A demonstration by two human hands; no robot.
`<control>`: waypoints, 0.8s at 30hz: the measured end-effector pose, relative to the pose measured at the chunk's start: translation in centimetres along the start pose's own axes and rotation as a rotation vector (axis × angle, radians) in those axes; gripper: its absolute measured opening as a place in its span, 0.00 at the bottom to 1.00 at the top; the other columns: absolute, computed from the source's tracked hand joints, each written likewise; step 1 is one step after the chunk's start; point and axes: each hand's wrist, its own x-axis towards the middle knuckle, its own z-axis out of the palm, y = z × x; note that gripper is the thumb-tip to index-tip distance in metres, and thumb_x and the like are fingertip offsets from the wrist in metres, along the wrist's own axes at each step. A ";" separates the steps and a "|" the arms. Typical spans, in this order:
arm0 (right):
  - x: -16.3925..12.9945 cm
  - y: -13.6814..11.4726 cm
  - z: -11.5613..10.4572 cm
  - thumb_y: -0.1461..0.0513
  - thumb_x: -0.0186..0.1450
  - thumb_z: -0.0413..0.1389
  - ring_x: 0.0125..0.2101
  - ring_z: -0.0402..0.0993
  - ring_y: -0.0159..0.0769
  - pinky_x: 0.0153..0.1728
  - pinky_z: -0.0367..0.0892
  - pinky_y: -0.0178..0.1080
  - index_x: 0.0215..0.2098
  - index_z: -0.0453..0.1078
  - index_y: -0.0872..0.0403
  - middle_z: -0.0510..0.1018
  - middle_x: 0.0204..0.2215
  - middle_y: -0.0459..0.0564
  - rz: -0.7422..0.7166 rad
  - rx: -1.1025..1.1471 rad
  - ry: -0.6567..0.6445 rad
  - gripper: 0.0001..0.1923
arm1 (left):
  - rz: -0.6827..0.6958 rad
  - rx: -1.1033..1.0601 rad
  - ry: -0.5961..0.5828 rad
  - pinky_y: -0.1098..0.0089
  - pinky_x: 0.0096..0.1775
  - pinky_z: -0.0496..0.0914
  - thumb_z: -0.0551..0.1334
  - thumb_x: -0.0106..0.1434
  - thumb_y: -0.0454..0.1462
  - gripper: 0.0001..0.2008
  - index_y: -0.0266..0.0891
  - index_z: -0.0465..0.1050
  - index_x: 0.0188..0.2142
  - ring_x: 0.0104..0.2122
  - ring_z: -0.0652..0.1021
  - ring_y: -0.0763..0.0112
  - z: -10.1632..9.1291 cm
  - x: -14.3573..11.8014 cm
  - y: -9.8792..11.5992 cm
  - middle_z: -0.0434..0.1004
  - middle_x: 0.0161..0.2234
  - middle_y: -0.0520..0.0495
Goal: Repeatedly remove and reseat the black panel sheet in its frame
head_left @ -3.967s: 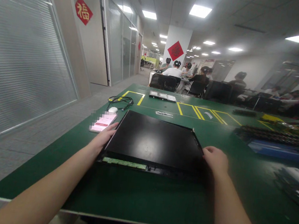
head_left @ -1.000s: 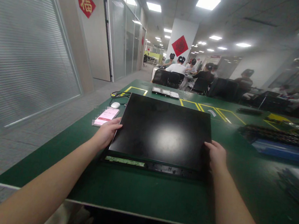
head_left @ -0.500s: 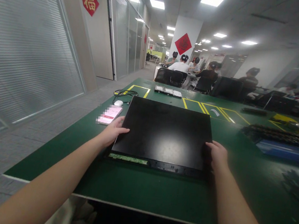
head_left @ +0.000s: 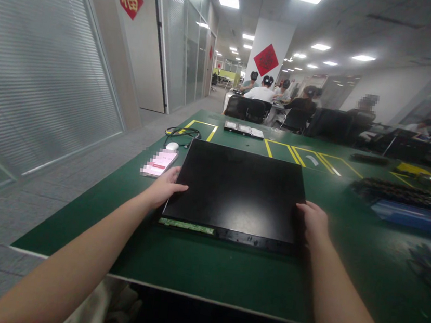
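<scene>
A black display panel [head_left: 239,190], flat and glossy, is between my two hands over the green table [head_left: 202,270]. Along its near edge runs a strip of green circuit board [head_left: 187,227] beside a dark frame. My left hand [head_left: 165,187] grips the panel's left edge, thumb on the face and the other fingers mostly hidden behind it. On the right edge my right hand [head_left: 314,221] is closed in the same way, its fingertips partly out of sight. Whether the panel rests on the table or is slightly lifted, I cannot tell.
Left of the panel lie a phone [head_left: 160,163], a white mouse [head_left: 172,146] and a coiled black cable [head_left: 182,135]. Small boxed parts [head_left: 243,129] sit at the far edge. A blue tray [head_left: 409,214] stands at the right. Several people sit at tables beyond.
The panel and both hands keep nearly the same place and grip. The whole view has shifted very slightly.
</scene>
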 end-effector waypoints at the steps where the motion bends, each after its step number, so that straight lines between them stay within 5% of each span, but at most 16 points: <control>1: 0.0 0.0 0.0 0.64 0.46 0.65 0.31 0.75 0.38 0.31 0.68 0.36 0.27 0.78 0.52 0.80 0.26 0.46 -0.005 -0.008 -0.001 0.08 | -0.001 0.002 0.001 0.56 0.47 0.79 0.73 0.42 0.26 0.32 0.40 0.69 0.47 0.44 0.85 0.53 0.0 0.0 0.0 0.86 0.40 0.48; 16: 0.0 -0.2 0.0 0.65 0.47 0.64 0.32 0.76 0.39 0.33 0.69 0.37 0.28 0.78 0.53 0.81 0.27 0.48 -0.001 -0.034 0.024 0.08 | -0.005 0.007 0.015 0.57 0.45 0.80 0.73 0.42 0.25 0.32 0.40 0.70 0.47 0.43 0.86 0.53 0.0 0.1 -0.1 0.87 0.40 0.48; 24: 0.3 0.3 -0.1 0.63 0.47 0.64 0.30 0.74 0.38 0.30 0.67 0.36 0.29 0.78 0.53 0.79 0.25 0.47 -0.009 -0.060 0.009 0.09 | -0.006 0.007 0.005 0.53 0.53 0.76 0.74 0.42 0.26 0.33 0.40 0.70 0.48 0.49 0.84 0.51 -0.2 0.2 -0.3 0.86 0.43 0.46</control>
